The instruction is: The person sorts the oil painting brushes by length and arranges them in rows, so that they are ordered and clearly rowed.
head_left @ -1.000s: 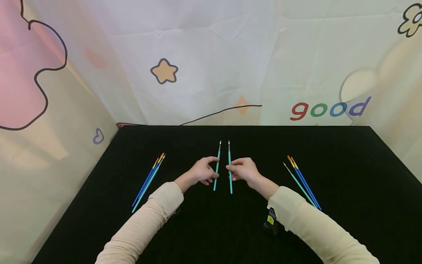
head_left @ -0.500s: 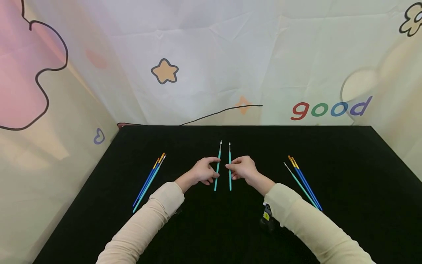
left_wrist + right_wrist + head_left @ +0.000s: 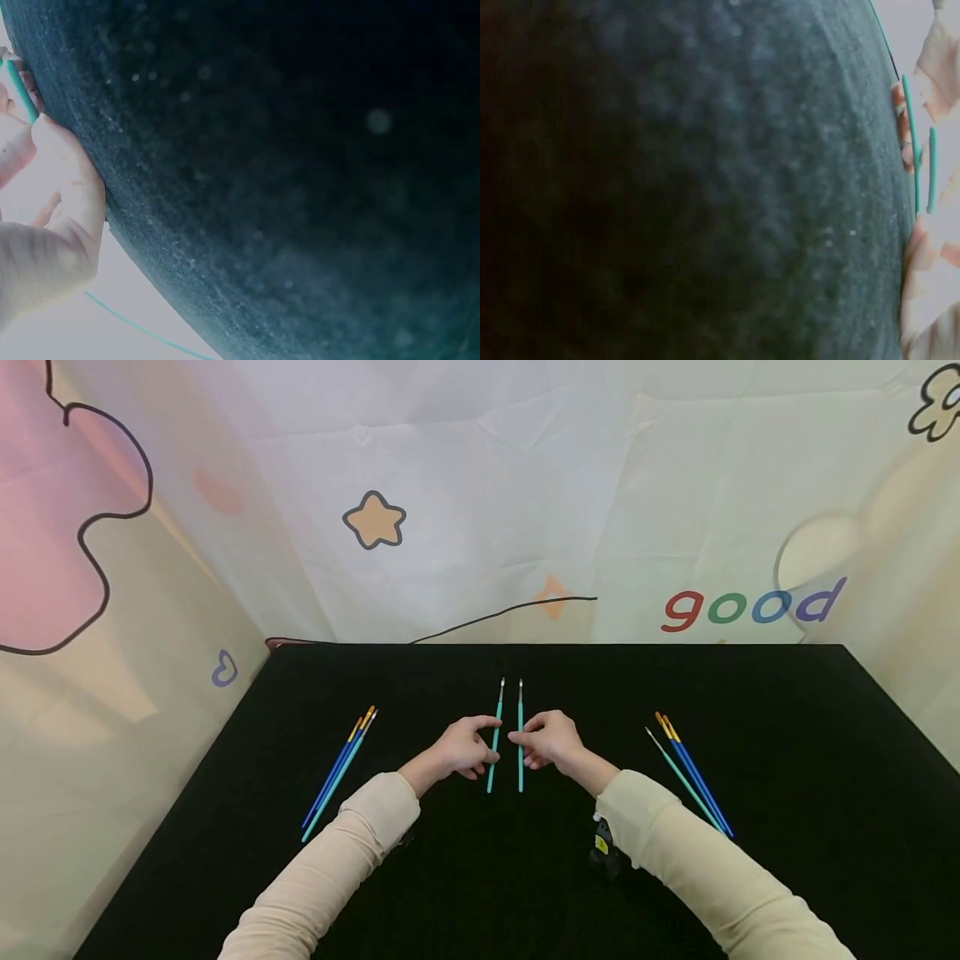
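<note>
Two slim teal paintbrushes with pale tips stand out mid-table, side by side with a narrow gap, tips pointing away. My left hand [image 3: 461,749] rests its straight index finger and thumb, spread apart, on the left paintbrush [image 3: 494,739]; its other fingers are bent under. The right hand [image 3: 551,743] pinches the right paintbrush [image 3: 521,714] near its middle, between thumb and fingers. In the left wrist view a teal handle [image 3: 21,91] shows just beyond the thumb. The right wrist view catches both teal handles, one at the fingertips [image 3: 922,232] of the near hand.
On the left of the black table [image 3: 487,885] lies a bundle of blue and teal paintbrushes [image 3: 337,777]. A similar slanted group [image 3: 693,777] lies on the right, beside the right sleeve [image 3: 675,835]. A printed cloth [image 3: 487,510] hangs behind the table.
The right hand has shifted slightly left and away from me, turning its paintbrush more upright in the head view. The left hand and its paintbrush have stayed in place.
</note>
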`<act>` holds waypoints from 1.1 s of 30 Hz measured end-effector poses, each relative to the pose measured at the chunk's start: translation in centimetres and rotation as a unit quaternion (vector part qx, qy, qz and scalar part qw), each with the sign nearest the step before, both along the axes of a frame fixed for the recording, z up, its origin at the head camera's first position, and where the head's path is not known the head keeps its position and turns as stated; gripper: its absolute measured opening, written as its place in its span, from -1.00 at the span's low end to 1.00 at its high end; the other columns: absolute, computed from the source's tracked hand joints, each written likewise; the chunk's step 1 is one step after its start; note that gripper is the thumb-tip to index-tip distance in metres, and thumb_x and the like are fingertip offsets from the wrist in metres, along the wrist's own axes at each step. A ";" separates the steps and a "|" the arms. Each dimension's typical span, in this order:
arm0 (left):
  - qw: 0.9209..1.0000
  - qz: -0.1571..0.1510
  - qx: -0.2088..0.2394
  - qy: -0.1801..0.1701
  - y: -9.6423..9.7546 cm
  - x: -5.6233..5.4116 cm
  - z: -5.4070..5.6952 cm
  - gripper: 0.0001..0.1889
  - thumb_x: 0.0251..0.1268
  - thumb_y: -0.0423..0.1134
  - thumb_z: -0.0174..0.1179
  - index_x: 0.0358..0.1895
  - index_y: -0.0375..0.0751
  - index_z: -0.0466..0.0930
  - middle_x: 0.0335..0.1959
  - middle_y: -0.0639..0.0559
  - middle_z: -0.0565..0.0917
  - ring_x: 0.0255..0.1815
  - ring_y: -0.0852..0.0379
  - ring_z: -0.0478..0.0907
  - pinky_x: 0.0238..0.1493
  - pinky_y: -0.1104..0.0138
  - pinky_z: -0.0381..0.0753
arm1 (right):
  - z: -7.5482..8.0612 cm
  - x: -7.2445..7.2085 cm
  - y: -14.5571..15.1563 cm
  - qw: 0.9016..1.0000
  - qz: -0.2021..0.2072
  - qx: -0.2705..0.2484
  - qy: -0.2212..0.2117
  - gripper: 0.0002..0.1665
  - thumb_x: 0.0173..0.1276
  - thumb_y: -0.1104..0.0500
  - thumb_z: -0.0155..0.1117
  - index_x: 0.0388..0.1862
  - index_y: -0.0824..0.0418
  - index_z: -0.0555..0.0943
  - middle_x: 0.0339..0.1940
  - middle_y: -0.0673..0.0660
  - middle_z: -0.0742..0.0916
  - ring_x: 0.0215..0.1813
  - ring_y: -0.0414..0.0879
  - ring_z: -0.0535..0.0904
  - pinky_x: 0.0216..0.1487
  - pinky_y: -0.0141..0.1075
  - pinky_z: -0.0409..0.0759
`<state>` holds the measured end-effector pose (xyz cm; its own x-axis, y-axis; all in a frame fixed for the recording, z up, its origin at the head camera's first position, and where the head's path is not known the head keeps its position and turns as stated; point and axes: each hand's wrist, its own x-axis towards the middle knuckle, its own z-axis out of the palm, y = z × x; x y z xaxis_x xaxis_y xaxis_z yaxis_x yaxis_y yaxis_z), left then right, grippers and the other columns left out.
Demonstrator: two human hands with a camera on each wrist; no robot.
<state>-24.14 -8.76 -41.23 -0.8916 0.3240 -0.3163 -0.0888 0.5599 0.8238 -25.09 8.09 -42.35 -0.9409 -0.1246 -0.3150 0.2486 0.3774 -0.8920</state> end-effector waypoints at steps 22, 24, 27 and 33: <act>1.000 -0.003 -0.012 0.006 0.2 0.0 -0.1 -0.48 0.22 -0.40 0.11 0.28 -0.16 0.29 -0.57 -0.04 0.52 -0.62 0.15 0.46 -0.56 0.30 0.59 | 0.2 0.6 0.2 1.000 0.006 -0.014 0.003 -0.74 0.21 0.32 0.23 -0.13 0.39 0.48 -0.56 0.17 0.61 -0.67 -0.17 0.54 -0.57 -0.37 0.57; 1.000 -0.002 -0.004 -0.002 0.1 -0.1 -0.1 -0.49 0.23 -0.40 0.10 0.28 -0.17 0.29 -0.55 -0.05 0.53 -0.61 0.14 0.47 -0.54 0.29 0.60 | 0.3 0.6 0.2 1.000 0.003 -0.021 -0.005 -0.74 0.22 0.32 0.22 -0.12 0.38 0.49 -0.53 0.18 0.61 -0.65 -0.15 0.56 -0.55 -0.36 0.58; 1.000 0.001 0.010 -0.013 -0.2 -0.1 -0.1 -0.51 0.23 -0.40 0.10 0.26 -0.20 0.30 -0.50 -0.07 0.55 -0.57 0.12 0.49 -0.51 0.27 0.61 | 0.4 0.9 0.3 0.999 -0.001 -0.032 -0.010 -0.77 0.23 0.32 0.21 -0.14 0.38 0.50 -0.49 0.19 0.62 -0.62 -0.14 0.57 -0.52 -0.34 0.60; 1.000 0.008 0.028 -0.008 -0.7 0.2 0.0 -0.65 0.24 -0.38 0.09 0.11 -0.29 0.40 -0.44 -0.10 0.58 -0.53 0.10 0.51 -0.50 0.26 0.61 | 0.7 1.6 0.7 0.999 0.002 -0.035 -0.002 -0.82 0.23 0.32 0.21 -0.20 0.39 0.53 -0.45 0.21 0.63 -0.61 -0.14 0.58 -0.50 -0.32 0.61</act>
<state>-23.98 -9.42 -41.25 -0.8918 0.3267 -0.3130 -0.1113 0.5119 0.8518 -23.53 8.74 -41.61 -0.9393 -0.1496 -0.3088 0.2508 0.3148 -0.9154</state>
